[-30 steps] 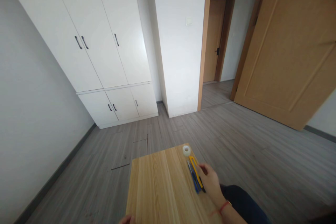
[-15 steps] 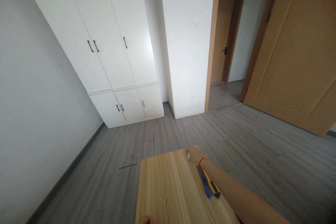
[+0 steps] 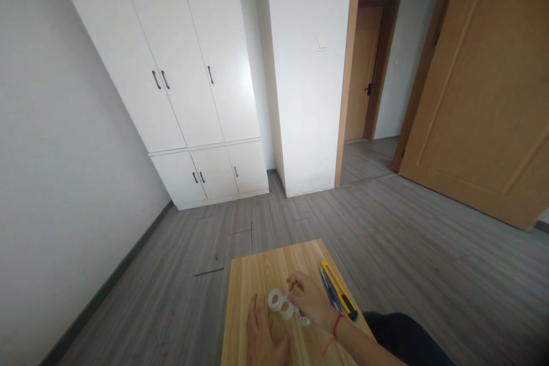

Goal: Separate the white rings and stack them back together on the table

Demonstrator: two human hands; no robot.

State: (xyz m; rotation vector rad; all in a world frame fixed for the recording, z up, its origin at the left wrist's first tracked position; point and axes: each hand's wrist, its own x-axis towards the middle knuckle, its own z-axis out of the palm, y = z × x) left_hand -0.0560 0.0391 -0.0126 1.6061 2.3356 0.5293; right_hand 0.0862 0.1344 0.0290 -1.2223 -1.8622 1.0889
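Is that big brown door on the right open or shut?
Open: the wooden door stands swung aside, so another door shows farther back.

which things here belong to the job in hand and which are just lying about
Seemingly in the job:
tape rolls, by left hand and right hand
wooden top beneath

Apparently just lying about:
yellow cutter
blue item beside it

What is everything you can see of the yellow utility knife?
The yellow utility knife has a slim, plastic-looking body with a black section at its near end; no blade shows. It lies slanting along the right edge of the wooden tabletop, yellow end pointing away from the wearer. Blue items lie close along its left side; whether they touch is unclear. Neither the left hand nor the right hand holds it.
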